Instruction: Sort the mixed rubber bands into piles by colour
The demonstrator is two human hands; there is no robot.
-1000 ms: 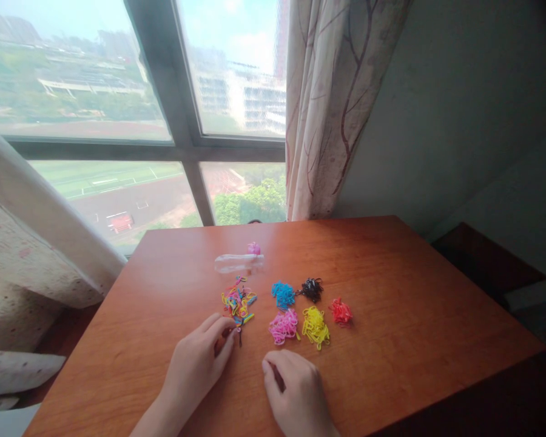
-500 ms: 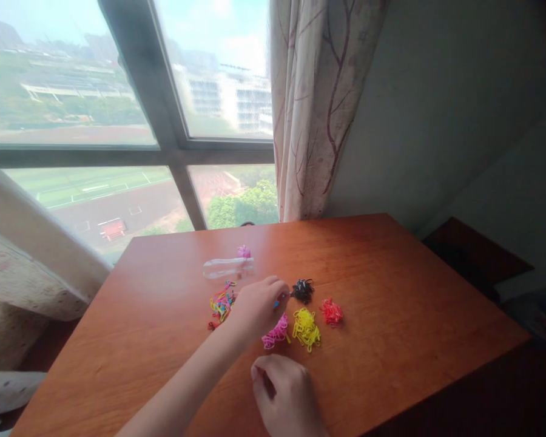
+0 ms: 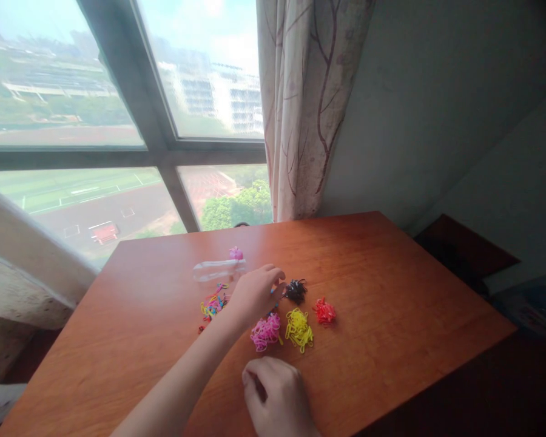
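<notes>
My left hand [image 3: 260, 292] reaches over the table, its fingertips apart at the left edge of a pile of black bands [image 3: 295, 291]. Below it are a pink pile [image 3: 266, 332] and a yellow pile [image 3: 299, 331], with a red pile [image 3: 325, 312] to the right. Some blue shows beneath my left hand, mostly hidden. Mixed coloured bands [image 3: 213, 305] lie left of that hand. Nearer the front, my right hand [image 3: 277, 391] is curled with thumb and index finger pressed together; what they hold, if anything, is hidden.
A clear plastic bag or case [image 3: 213, 271] lies behind the mixed bands, beside a small pink-purple item [image 3: 235, 253]. The wooden table [image 3: 391, 309] reaches back to a window and a patterned curtain [image 3: 295, 121]. A dark wall stands at the right.
The fingers of my left hand have parted beside the black pile. My right hand keeps its curled shape. The whole view has shifted, so the table appears slightly farther left.
</notes>
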